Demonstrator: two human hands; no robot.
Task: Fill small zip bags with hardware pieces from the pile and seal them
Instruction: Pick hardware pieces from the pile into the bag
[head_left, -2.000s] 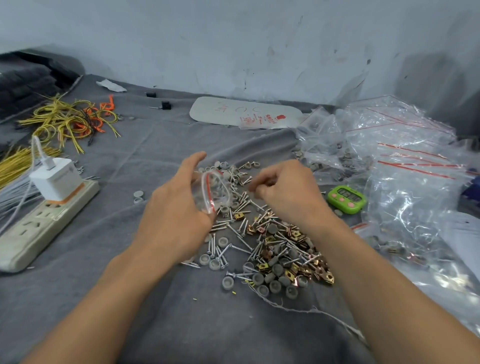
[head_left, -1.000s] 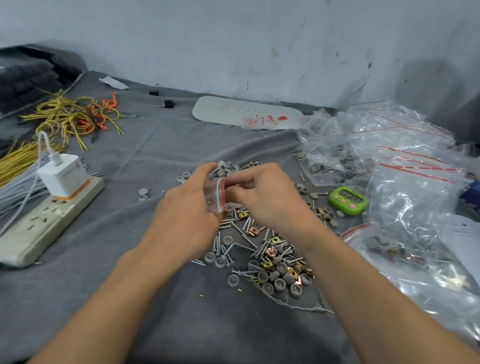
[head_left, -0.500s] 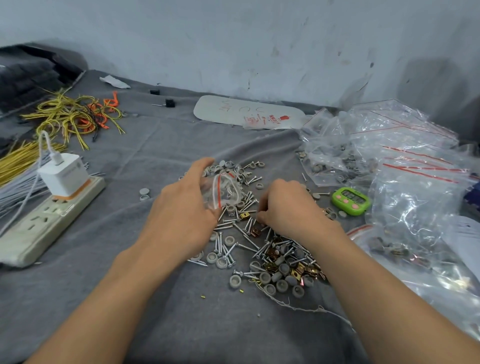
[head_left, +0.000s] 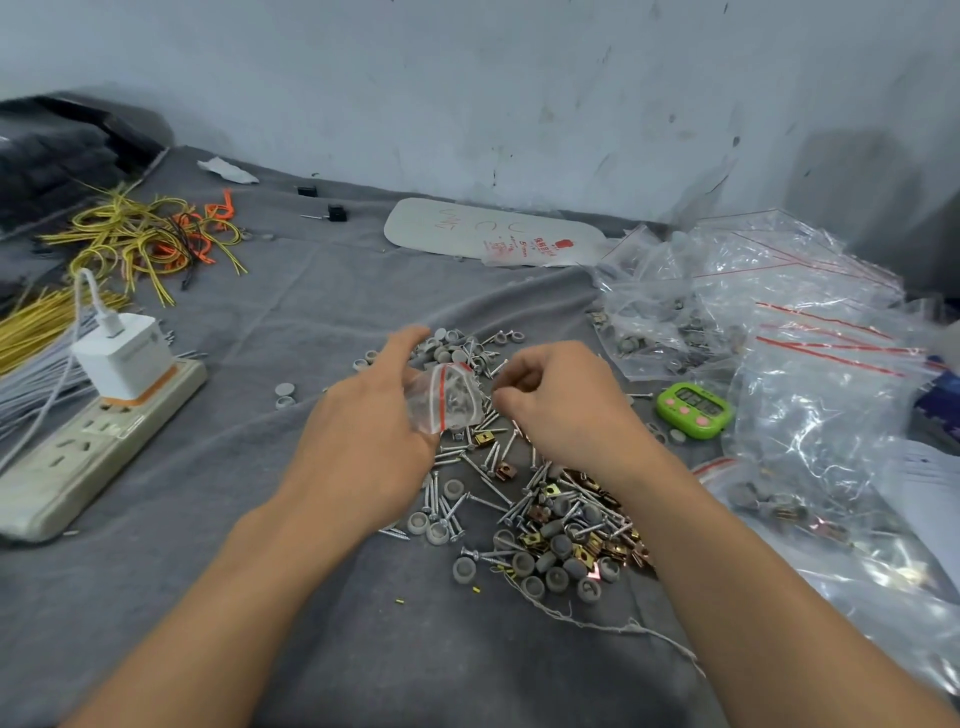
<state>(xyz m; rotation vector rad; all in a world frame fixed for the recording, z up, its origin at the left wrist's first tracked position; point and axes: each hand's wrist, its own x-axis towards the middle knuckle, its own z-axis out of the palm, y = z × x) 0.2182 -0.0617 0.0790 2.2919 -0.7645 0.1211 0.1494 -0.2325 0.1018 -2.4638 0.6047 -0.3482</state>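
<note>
Small zip bag (head_left: 457, 400) gripped in the left hand (head_left: 363, 441): clear, crinkled film pinched between thumb and curled lower fingers, forefinger stretched out straight past the bag's top edge. Held just above the far end of the pile, red seal stripe upright across the film. Grey shapes showing through the plastic; inside it or behind it, impossible to tell.

Right hand (head_left: 561, 405) half clenched, knuckles up, fingertips drawn together just beside the bag. No telling whether pinching a piece or nothing.

Below and between both wrists, the pile of hardware (head_left: 561, 535): slim silver screws with threaded shanks, round grey domed caps, and small folded brass-coloured clips with square outlines. All loose and tangled on a grey woven cloth (head_left: 260, 597) spread in soft creases over the desk. From the near edge of the pile, a frayed pale thread (head_left: 631, 627) trailing off to the right.

At right, a heap of larger clear bags (head_left: 779, 291), glossy and wrinkled, red-striped at the seals, some with similar pieces inside. In front of the heap, a small green timer (head_left: 693, 410) with rounded corners and pink buttons.

At left, a cream power strip (head_left: 78, 462) with a boxy white charger (head_left: 127, 364) plugged in, near loose bundles of yellow wire (head_left: 119, 234). At the back, by the scuffed wall, a flat white plate (head_left: 467, 228) with rounded ends and red print.
</note>
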